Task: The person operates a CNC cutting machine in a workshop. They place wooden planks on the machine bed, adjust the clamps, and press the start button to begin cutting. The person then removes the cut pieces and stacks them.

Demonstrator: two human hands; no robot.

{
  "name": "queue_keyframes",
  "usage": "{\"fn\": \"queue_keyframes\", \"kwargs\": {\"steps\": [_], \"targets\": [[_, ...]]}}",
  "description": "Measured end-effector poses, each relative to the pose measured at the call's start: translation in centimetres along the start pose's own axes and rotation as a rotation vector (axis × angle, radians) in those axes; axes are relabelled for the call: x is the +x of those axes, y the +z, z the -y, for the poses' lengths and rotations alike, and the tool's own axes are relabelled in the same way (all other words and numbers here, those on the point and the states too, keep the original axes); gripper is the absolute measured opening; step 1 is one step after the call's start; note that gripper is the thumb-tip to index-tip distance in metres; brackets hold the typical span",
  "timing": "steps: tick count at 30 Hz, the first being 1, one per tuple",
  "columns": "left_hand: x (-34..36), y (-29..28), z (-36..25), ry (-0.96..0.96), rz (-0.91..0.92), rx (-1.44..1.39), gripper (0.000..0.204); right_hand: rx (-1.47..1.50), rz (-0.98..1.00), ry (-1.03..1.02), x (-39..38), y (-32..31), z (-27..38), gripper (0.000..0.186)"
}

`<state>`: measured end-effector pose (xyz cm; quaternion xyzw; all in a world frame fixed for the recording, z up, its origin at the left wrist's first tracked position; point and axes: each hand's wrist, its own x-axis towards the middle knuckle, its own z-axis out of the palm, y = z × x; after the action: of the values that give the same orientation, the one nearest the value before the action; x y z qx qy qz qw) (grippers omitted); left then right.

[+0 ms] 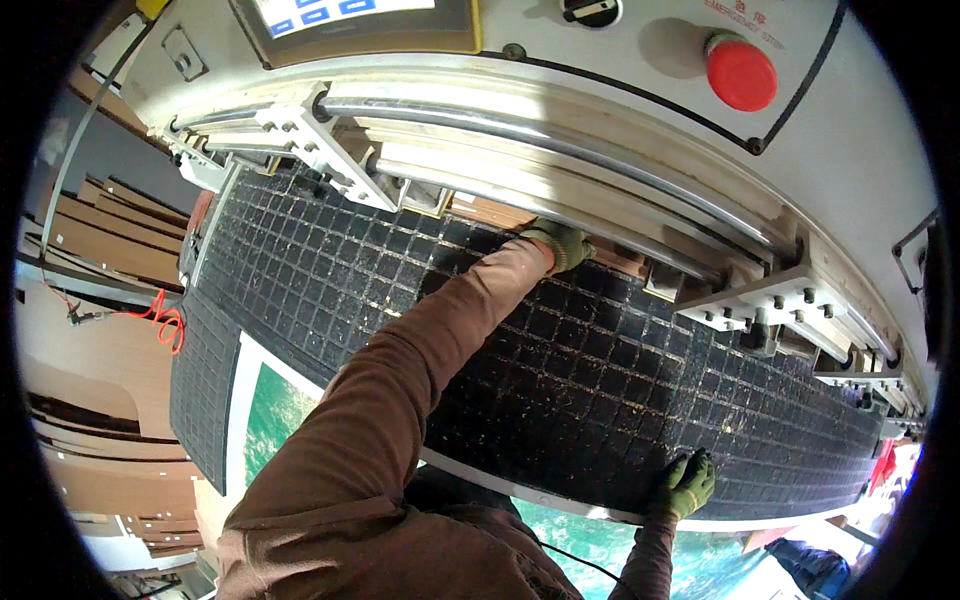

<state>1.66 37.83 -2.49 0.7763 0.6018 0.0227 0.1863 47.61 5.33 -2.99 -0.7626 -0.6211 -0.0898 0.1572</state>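
Observation:
My left hand, in a green knit glove, reaches far across the black gridded work surface to the foot of the machine. It lies against a reddish-brown wooden strip that sits low beneath the metal rails. The fingers are partly hidden there, so their grip does not show. Close to the near edge of the surface, my right hand, gloved the same way, rests with its fingers somewhat apart and nothing in them. Pale chips and dust are scattered over the black squares.
Steel guide rods with white brackets span the far side. Above them are a red mushroom button, a black rotary switch and a screen. Brown boards are stacked at left, near a coiled red hose.

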Motion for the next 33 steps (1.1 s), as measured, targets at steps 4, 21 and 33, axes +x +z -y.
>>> {"fn": "queue_keyframes", "kwargs": {"steps": [4, 21, 33], "targets": [[0.5, -0.2, 0.6, -0.053, 0.195, 0.083, 0.075, 0.011, 0.006, -0.018, 0.3, 0.7, -0.5, 0.043], [0.1, 0.0, 1.9, -0.057, -0.12, -0.022, 0.054, 0.062, 0.074, 0.153, 0.9, -1.5, 1.4, 0.046], [-4.4, 0.0, -1.6, 0.111, -0.498, 0.06, 0.058, 0.061, 0.081, 0.145, 1.0, -1.5, 1.0, 0.046]]}}
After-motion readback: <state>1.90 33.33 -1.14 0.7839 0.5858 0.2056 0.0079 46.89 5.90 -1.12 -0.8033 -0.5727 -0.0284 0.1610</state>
